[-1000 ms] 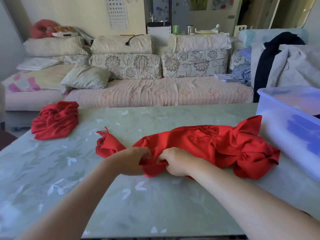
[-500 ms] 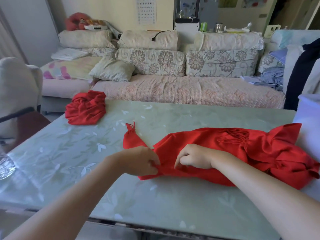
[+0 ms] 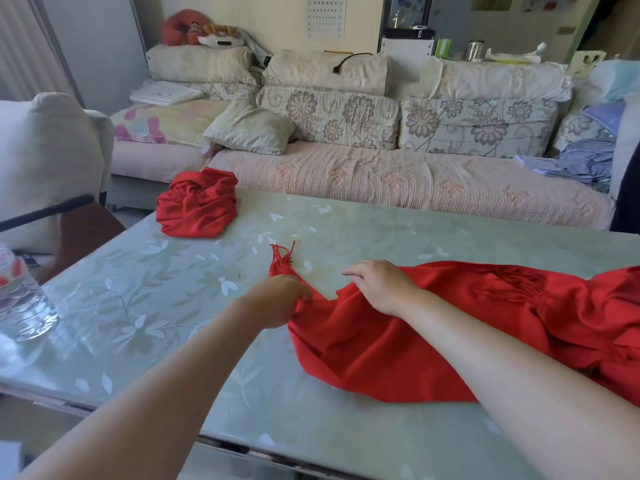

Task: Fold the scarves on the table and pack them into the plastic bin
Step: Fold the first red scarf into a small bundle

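A long red scarf lies across the green glass table, running from the middle off to the right edge of the view. Its tasselled end points up and left. My left hand pinches the scarf's edge just below that end. My right hand grips the upper edge of the cloth a little to the right. A second red scarf sits crumpled at the table's far left edge. The plastic bin is out of view.
A clear water bottle stands at the table's left edge. A white-padded chair is beside the table on the left. A sofa with cushions and piled clothes runs behind the table.
The view has swung left, so the bin has left the frame and the bottle and chair have come in. My hands have moved apart along the scarf's edge, spreading the cloth.
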Demonstrator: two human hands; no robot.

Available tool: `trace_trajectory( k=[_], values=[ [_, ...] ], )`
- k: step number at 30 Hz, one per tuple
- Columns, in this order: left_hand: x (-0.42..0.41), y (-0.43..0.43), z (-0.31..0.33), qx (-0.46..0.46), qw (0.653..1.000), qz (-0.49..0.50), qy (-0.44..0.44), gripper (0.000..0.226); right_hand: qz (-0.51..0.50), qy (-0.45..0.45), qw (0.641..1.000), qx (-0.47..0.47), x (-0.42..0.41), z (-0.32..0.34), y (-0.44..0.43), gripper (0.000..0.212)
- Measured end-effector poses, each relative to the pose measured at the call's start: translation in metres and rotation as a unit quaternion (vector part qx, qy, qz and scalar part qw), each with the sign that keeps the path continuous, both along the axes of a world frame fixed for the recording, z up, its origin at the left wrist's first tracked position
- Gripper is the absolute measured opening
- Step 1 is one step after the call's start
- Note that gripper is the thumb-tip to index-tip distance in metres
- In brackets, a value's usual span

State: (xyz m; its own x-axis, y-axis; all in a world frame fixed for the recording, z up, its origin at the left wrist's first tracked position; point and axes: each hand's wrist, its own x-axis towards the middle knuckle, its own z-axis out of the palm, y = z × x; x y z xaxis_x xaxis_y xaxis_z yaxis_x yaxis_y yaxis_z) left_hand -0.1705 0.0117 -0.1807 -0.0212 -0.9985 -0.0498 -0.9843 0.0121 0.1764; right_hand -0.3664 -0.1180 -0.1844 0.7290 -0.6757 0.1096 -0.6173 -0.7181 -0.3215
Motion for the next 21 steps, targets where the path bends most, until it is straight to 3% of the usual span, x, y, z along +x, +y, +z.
trace_trajectory(
  k=[5,9,10,12,14,15,17,19,21],
  values=[
    [0.014,-0.004,0.002,-0.082,0.996,0.029,-0.024,0.034,0.017,0.147,0.989,-0.008,0.014,0.002,0.005,0.032],
    [0.029,0.01,0.026,-0.148,0.989,0.027,-0.005,0.032,-0.057,0.111,0.987,-0.102,0.017,0.007,0.01,0.023],
    [0.031,0.016,0.034,-0.122,0.992,0.031,-0.007,0.032,-0.08,0.081,0.985,-0.132,0.016,0.009,0.01,0.023],
    [0.03,0.03,0.045,0.048,0.998,0.036,-0.02,0.032,-0.111,0.042,0.982,-0.15,0.014,0.012,0.009,0.022],
    [0.023,0.045,0.047,0.252,0.966,0.039,0.033,0.031,-0.101,0.082,0.984,-0.125,0.011,0.015,0.01,0.02],
    [0.018,0.051,0.047,0.298,0.952,0.035,0.066,0.031,-0.078,0.114,0.984,-0.115,0.01,0.015,0.011,0.02],
    [0.017,0.051,0.04,0.244,0.963,0.035,0.111,0.028,-0.03,0.153,0.982,-0.105,0.01,0.014,0.015,0.024],
    [0.022,0.039,0.034,0.065,0.99,0.076,0.098,0.022,-0.006,0.155,0.983,-0.094,0.012,0.012,0.019,0.032],
    [0.027,0.025,0.024,-0.065,0.991,0.091,0.075,0.025,0.005,0.133,0.986,-0.098,0.014,0.01,0.02,0.03]
  ],
)
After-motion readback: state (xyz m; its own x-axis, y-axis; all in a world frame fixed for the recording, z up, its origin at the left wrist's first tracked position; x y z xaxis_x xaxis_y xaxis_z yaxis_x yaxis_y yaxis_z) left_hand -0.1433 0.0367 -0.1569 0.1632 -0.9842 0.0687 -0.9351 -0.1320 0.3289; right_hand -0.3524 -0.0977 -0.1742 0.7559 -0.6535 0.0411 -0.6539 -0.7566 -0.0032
